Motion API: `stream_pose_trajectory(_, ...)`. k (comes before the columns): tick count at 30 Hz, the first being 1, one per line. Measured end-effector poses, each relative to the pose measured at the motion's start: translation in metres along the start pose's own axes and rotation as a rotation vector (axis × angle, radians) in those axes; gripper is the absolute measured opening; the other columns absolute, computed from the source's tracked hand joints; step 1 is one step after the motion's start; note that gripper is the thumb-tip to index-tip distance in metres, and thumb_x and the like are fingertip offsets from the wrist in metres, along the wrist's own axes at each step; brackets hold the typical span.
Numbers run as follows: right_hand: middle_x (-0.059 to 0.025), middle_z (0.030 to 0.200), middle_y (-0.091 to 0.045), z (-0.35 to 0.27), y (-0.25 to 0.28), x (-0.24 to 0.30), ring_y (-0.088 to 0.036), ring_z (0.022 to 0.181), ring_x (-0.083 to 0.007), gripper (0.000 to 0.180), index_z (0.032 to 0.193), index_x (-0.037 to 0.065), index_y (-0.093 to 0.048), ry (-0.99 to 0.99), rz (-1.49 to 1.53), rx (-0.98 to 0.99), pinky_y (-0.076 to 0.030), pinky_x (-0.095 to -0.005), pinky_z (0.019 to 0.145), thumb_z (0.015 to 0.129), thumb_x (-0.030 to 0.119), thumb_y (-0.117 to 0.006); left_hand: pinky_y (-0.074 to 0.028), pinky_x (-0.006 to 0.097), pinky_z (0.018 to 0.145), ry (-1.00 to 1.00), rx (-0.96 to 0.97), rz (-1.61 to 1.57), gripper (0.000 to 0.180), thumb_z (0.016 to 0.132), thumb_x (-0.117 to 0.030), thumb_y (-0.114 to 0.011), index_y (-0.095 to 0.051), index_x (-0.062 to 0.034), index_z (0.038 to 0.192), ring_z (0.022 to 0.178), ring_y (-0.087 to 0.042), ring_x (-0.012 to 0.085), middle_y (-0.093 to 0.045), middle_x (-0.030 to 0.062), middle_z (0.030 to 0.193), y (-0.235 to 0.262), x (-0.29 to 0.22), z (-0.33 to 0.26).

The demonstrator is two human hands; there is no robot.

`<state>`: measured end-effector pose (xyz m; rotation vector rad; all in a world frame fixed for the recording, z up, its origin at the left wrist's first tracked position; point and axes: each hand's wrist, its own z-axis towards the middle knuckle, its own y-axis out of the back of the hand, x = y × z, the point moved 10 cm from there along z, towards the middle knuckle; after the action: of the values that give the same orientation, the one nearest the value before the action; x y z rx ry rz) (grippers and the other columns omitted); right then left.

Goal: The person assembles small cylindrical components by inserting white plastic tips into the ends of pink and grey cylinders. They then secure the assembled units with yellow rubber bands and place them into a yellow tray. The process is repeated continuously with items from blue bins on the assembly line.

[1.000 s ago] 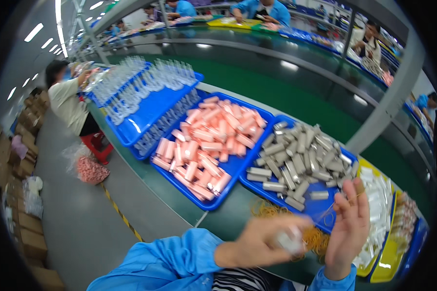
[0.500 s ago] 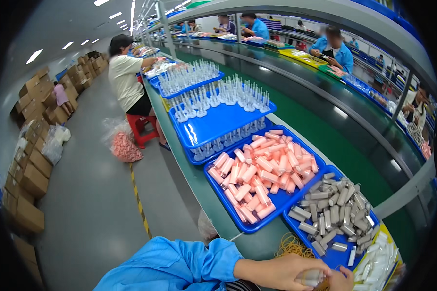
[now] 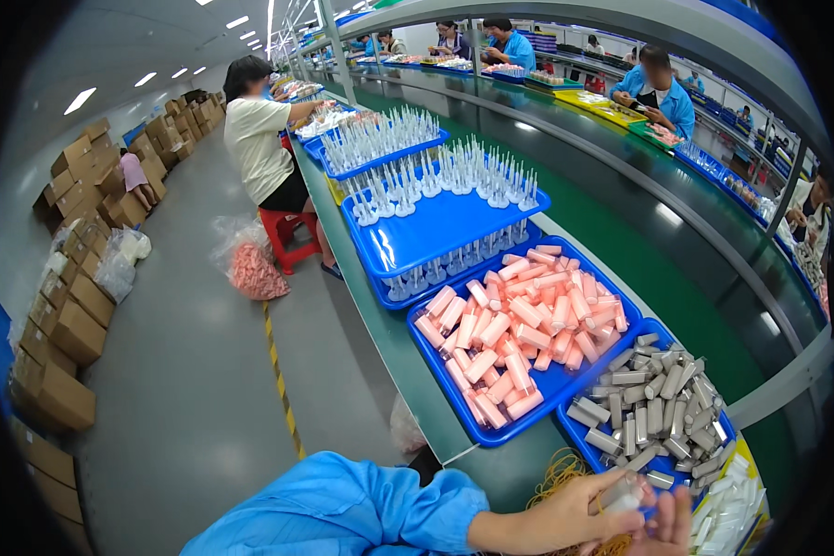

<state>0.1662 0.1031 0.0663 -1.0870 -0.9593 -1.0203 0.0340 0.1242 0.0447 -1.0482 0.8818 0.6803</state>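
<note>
1. Nearest: the left hand [image 3: 579, 514] lay low at the frame edge, fingers curled about a small pale tube [image 3: 621, 493], thumb and forefinger pinching it. The right hand [image 3: 669, 521] was mostly cut off; I could not tell whether its fingers were closed or free.
2. The tube sat above a heap of tan rubber bands [image 3: 554, 474] on the bench, just short of the tray of grey tubes [image 3: 653, 412].
3. Risk, judged: the pinch looked light, so the tube could slip and drop among the bands or roll off the bench edge to the floor.
4. Risk, judged: the tray of pink tubes [image 3: 519, 338] was heaped high, and a sleeve brushing it could spill pieces.
5. Farther: blue trays of clear upright parts [image 3: 445, 199] stood stacked; a knock might topple them.
6. Hard to make out: the tube's cap end was blurred, and the white pieces [image 3: 734, 505] in a yellow bin at the right were half cropped.
7. Far: a seated worker [image 3: 264, 139], cartons [image 3: 65, 315] along the wall; details too small.
</note>
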Motion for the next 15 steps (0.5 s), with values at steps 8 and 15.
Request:
stream_pose_trajectory(8, -0.0157, 0.107, -0.055, -0.007, -0.032, 0.020, -0.053, 0.096, -0.0305, 0.066, 0.130, -0.001, -0.054, 0.305, -0.976, 0.286, -0.044, -0.0403, 0.085, 0.077, 0.025, -0.083, -0.048, 0.035, 0.053, -0.573, 0.210, 1.038, 0.065, 0.097, -0.025, -0.049, -0.027, 0.0058, 0.149, 0.062, -0.062, 0.0276, -0.060, 0.0109, 0.072, -0.024, -0.031, -0.013)
stream_pose_trajectory(15, -0.0137, 0.107, -0.054, -0.009, -0.024, 0.004, -0.054, 0.104, -0.0253, 0.041, 0.115, 0.001, -0.055, 0.057, -0.780, 0.277, -0.045, -0.0353, 0.087, 0.079, 0.002, -0.075, -0.049, 0.036, 0.057, -0.317, 0.313, 0.857, 0.080, 0.088, -0.031, -0.065, -0.025, 0.0030, 0.149, 0.066, -0.064, 0.0315, -0.063, 0.0164, 0.078, -0.028, -0.008, -0.019)
